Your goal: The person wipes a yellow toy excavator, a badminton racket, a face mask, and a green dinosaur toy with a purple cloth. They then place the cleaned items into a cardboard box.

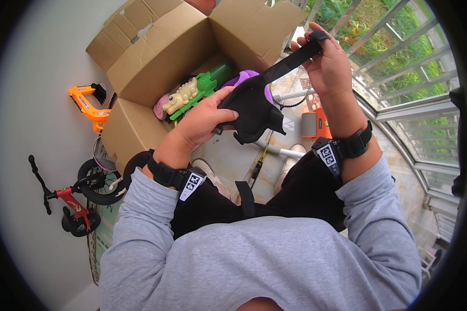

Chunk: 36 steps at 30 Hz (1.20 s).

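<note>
My left hand (205, 118) grips the body of a black strapped pad (255, 111), with the thumb lying on top of it. From the pad a long black strap (291, 62) runs up to the right, pulled out straight. Its end is pinched in the fingers of my right hand (329, 67). The pad hangs in front of an open cardboard box (163, 54). Inside that box lie a green and cream toy (192, 94), a pink piece (162, 106) and a purple item (237, 79), partly hidden behind the pad.
An orange toy (83, 106) and a red balance bike (72, 202) stand by the left wall. On the tiled floor lie a screwdriver (258, 167) and a white pipe (283, 151), near an orange and grey object (315, 124). A metal railing (394, 67) borders the right.
</note>
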### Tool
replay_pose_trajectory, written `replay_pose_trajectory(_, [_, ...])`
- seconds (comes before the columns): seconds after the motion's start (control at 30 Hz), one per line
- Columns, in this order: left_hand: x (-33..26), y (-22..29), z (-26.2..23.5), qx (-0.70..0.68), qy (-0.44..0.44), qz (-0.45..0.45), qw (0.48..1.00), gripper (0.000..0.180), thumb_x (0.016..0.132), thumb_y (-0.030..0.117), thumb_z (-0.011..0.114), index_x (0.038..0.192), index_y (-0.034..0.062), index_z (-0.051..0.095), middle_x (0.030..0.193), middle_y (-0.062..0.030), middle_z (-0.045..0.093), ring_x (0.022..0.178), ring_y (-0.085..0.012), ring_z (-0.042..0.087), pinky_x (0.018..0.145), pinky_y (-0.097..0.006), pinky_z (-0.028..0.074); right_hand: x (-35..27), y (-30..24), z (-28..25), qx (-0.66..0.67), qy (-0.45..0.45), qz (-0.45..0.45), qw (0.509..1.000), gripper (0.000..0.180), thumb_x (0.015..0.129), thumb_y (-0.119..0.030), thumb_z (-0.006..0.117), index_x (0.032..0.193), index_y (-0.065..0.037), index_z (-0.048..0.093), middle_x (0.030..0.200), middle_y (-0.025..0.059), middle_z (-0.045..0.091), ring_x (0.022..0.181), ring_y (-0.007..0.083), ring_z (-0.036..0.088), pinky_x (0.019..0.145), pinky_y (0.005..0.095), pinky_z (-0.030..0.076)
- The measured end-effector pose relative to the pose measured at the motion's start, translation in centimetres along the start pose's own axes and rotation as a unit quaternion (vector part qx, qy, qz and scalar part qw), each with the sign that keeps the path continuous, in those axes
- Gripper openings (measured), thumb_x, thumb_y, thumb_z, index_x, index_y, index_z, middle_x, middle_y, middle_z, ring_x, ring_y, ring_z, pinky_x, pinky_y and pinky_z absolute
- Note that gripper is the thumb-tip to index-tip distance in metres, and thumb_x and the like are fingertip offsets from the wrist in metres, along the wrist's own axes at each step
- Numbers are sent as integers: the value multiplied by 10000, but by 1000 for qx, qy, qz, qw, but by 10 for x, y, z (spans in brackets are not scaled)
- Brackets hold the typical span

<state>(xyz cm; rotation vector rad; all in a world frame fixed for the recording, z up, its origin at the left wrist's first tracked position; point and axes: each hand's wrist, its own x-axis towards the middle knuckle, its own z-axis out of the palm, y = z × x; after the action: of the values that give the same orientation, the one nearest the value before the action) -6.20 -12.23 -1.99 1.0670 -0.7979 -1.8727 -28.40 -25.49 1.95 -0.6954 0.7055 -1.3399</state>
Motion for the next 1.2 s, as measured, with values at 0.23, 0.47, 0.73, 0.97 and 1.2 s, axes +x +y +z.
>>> replay_pose_trajectory(0.23, [12, -9, -10, 139, 214, 153, 955, 333, 862, 172, 721, 1061, -6, 522, 875, -53, 635, 695, -97, 617, 600, -225, 509, -10, -13, 7, -20, -121, -55, 991, 466, 966, -218, 324, 1260, 102, 495, 747, 5, 395, 670, 134, 383, 701, 297, 386])
replay_pose_trajectory(0.47, [13, -8, -15, 211, 290, 214, 909, 329, 864, 190, 726, 1051, -15, 550, 815, -42, 645, 661, -89, 620, 575, -207, 481, -36, -6, 25, -272, -137, -136, 943, 302, 1012, -245, 487, 1189, -54, 641, 827, -65, 544, 737, 19, 447, 665, 180, 368])
replay_pose_trajectory(0.73, [7, -4, 0, 139, 206, 254, 935, 262, 983, 130, 540, 1170, -49, 582, 971, -87, 681, 854, -120, 648, 746, -232, 522, -54, 5, 31, -283, -296, -12, 912, 248, 891, -33, 657, 1136, 3, 645, 929, 18, 636, 782, 75, 618, 718, 220, 523])
replay_pose_trajectory(0.97, [6, -12, 7, 212, 194, 325, 901, 254, 1003, 114, 490, 1203, -20, 572, 961, -54, 669, 909, -122, 660, 808, -247, 524, -68, 32, 36, -303, -296, 30, 906, 176, 864, -24, 674, 1032, 20, 641, 907, 46, 651, 833, 90, 619, 758, 244, 517])
replay_pose_trajectory(1.2, [2, -9, 13, 186, 139, 307, 923, 293, 1031, 131, 428, 1265, -27, 505, 1146, -87, 599, 1029, -174, 628, 898, -298, 528, -68, 42, 33, -325, -224, 16, 919, 136, 875, -43, 664, 993, 13, 627, 901, 33, 659, 827, 78, 612, 736, 232, 509])
